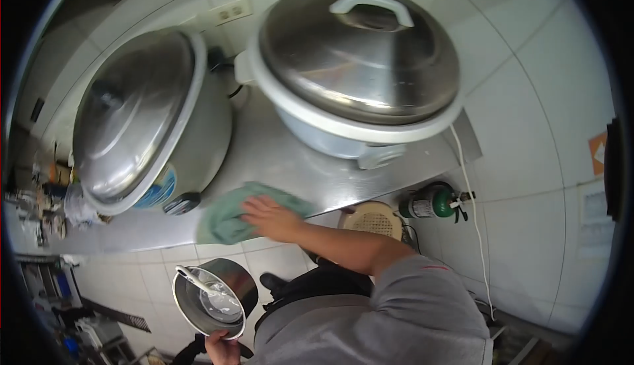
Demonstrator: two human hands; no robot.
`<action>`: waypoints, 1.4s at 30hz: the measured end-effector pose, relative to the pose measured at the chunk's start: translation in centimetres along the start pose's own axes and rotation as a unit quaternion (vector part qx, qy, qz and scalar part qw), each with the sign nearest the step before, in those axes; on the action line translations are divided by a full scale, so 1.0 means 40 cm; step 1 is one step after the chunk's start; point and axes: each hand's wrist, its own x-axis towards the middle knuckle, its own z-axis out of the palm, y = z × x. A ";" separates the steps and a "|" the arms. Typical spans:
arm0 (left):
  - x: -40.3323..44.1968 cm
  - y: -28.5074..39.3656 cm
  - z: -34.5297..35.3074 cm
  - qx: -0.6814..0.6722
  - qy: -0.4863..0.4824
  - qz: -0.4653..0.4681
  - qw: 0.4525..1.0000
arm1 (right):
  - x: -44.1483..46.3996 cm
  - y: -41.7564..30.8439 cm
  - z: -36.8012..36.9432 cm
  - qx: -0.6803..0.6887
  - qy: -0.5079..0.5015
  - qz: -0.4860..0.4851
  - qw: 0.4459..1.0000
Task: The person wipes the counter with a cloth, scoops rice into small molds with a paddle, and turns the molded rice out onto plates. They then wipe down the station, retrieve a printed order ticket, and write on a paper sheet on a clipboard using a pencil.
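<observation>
My right hand (267, 218) lies spread on a green cloth (228, 214), which is bunched on the steel counter (264, 157) near its front edge. Below the counter, my left hand (222, 348) grips the rim of a metal pot (243, 286). Inside that pot are a white-handled utensil (191, 276) and what looks like a little liquid. On the counter behind the cloth stand two large lidded cookers, one at the left (139, 114) and one at the right (360, 55).
A green cylinder (441, 203) stands on the floor beyond the counter, beside a round beige perforated object (371, 221). A white cord (470, 187) hangs from the counter's right end. Assorted items sit at the far left. A wall outlet (231, 12) is behind the cookers.
</observation>
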 end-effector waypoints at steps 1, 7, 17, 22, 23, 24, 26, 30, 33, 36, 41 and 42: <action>0.168 -0.034 -0.203 -0.017 -0.179 -0.120 0.976 | -0.111 0.055 -0.077 0.000 -0.019 0.061 0.998; 0.102 0.028 0.078 0.040 -0.128 0.010 0.991 | -0.675 0.453 -0.422 -0.263 0.140 0.448 0.843; 0.051 0.032 0.219 -0.012 -0.212 -0.021 0.977 | -0.778 0.606 -0.557 -0.234 0.194 0.756 0.579; 0.040 0.022 0.170 -0.068 -0.162 -0.014 0.984 | -0.633 0.289 -0.293 -0.267 0.089 0.438 0.854; 0.047 0.021 0.155 -0.069 -0.164 -0.015 0.984 | -0.543 0.218 -0.280 -0.220 0.030 0.397 0.890; 0.049 0.023 0.144 -0.070 -0.167 -0.015 0.983 | -0.454 0.157 -0.262 -0.173 -0.030 0.354 0.919; 0.021 0.035 0.145 -0.087 -0.144 0.001 0.986 | -0.281 0.098 -0.221 -0.118 -0.081 0.227 0.963; -0.019 0.031 0.127 -0.121 -0.089 0.032 0.988 | 0.027 0.123 -0.138 -0.099 -0.042 0.126 0.986; -0.041 0.019 0.079 -0.145 -0.056 0.049 0.987 | 0.208 0.183 -0.059 -0.154 0.034 0.220 0.963; -0.063 0.009 0.029 -0.163 -0.012 0.060 0.985 | 0.208 0.039 -0.022 -0.179 -0.101 0.121 0.971; -0.045 -0.037 -0.070 -0.256 -0.005 0.079 0.963 | 0.349 -0.178 0.137 -0.073 -0.146 -0.011 0.987; -0.048 -0.030 -0.076 -0.261 -0.001 0.087 0.961 | 0.404 -0.208 0.185 -0.023 -0.148 -0.032 0.988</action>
